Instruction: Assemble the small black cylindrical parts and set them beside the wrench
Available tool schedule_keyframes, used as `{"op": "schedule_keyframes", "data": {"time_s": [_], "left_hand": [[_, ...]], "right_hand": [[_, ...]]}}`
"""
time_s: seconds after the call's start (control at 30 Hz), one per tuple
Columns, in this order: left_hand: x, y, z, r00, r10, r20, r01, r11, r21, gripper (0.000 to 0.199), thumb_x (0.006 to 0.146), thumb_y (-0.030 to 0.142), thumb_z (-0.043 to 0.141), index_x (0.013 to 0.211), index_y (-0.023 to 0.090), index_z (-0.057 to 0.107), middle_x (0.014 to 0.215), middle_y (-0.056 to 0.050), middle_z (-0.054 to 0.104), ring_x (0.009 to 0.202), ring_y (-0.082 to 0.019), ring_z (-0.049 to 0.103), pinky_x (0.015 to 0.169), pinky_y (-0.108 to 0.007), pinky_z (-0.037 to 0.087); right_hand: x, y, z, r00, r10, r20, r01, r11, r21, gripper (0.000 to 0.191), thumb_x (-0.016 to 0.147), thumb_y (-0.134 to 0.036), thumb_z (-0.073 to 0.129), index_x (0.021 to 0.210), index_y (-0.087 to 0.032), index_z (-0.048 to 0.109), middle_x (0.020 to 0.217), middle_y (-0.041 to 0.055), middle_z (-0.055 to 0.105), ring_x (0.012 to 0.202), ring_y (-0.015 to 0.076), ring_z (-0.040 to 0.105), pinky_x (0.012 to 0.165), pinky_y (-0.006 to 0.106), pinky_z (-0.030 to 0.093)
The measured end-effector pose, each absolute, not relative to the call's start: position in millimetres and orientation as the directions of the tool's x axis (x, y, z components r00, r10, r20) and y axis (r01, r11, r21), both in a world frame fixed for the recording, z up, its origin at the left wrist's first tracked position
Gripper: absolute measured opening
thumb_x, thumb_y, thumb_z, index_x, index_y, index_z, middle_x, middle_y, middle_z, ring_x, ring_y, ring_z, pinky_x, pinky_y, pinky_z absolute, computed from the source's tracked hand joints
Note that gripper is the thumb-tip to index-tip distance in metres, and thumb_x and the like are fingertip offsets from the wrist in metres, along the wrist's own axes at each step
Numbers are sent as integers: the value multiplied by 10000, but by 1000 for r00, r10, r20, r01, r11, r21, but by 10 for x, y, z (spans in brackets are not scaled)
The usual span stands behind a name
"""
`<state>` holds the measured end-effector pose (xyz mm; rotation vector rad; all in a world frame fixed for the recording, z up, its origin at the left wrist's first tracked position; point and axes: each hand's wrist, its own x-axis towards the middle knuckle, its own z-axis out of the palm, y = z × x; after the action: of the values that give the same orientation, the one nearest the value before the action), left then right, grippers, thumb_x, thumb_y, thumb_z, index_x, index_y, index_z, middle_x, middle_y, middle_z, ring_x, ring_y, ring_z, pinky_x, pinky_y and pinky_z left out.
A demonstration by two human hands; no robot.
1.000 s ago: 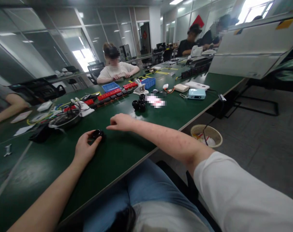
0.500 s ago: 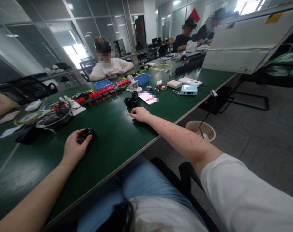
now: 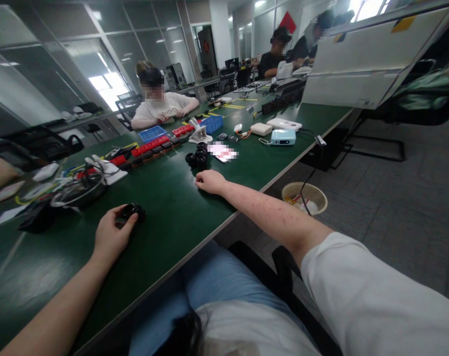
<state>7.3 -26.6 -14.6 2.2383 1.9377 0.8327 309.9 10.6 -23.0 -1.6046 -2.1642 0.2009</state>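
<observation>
Left hand (image 3: 111, 232): fingers partly closed around a black round part (image 3: 133, 211), thumb on the near side.
Black round part: low at the tabletop (image 3: 165, 207), well apart from the right hand (image 3: 211, 182).
Right hand: fingers curled inward; cannot tell whether they pinch anything.
Black cluster (image 3: 197, 157): similar round parts grouped just beyond the right hand.
White stand (image 3: 200, 134): behind that cluster.
Light-blue device (image 3: 283, 137): farther right, near the tabletop's edge.
Wastebasket (image 3: 319, 199): on the floor, right.
Co-worker (image 3: 161, 108): seated across, in a pale top.
</observation>
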Motion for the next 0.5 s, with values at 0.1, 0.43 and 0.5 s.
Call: {"op": "schedule_keyframes", "data": {"time_s": [0.1,0.43,0.5], "left_hand": [[58,-271,-155,53,937,346,898,-196,395,479,742,463,523,1102,150,470,969,-51,534,702,-174,547,562,-265,459],[66,-299,-133,65,930,363,885,-221,410,496,734,475,513,1101,143,472,991,-76,536,683,-174,542,605,-302,472],[69,-303,-145,68,908,413,881,-249,402,484,724,478,515,1065,136,496,986,-85,533,688,-178,541,618,-307,472]], "right_hand": [[3081,116,-239,-222,944,244,882,301,-362,211,811,-312,446,871,-188,606,922,47,623,837,177,550,690,251,383],[3048,77,-198,-188,956,224,893,261,-365,208,798,-328,476,870,-180,602,920,65,621,860,200,550,703,265,384],[3049,37,-177,-189,955,228,894,263,-363,197,795,-311,476,861,-179,607,913,65,622,845,196,555,691,261,386]]}}
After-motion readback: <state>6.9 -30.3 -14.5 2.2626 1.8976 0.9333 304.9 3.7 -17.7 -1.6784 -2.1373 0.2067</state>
